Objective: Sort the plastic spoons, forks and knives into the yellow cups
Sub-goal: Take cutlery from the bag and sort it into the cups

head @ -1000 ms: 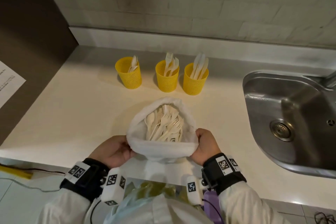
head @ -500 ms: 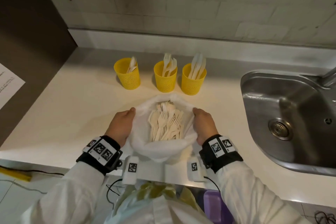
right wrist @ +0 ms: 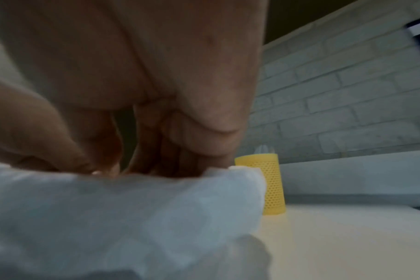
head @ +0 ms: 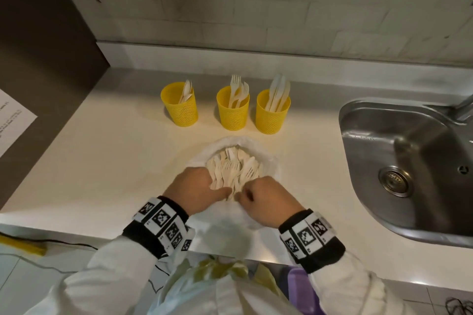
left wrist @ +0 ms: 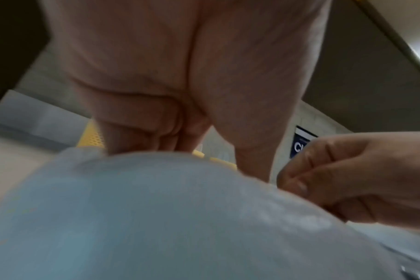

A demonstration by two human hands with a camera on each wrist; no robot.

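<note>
Both hands, left hand (head: 198,190) and right hand (head: 266,202), pinched the white bag (head: 222,222) rim on the counter (head: 102,161); mixed cutlery (head: 235,169) inside, near three yellow cups (head: 233,112). Tangled pieces risk mis-sorting or spilling.

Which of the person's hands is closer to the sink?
The right hand. It rests at the near edge of the white bag, on the side toward the sink; the left hand is farther away, across the bag.
</note>
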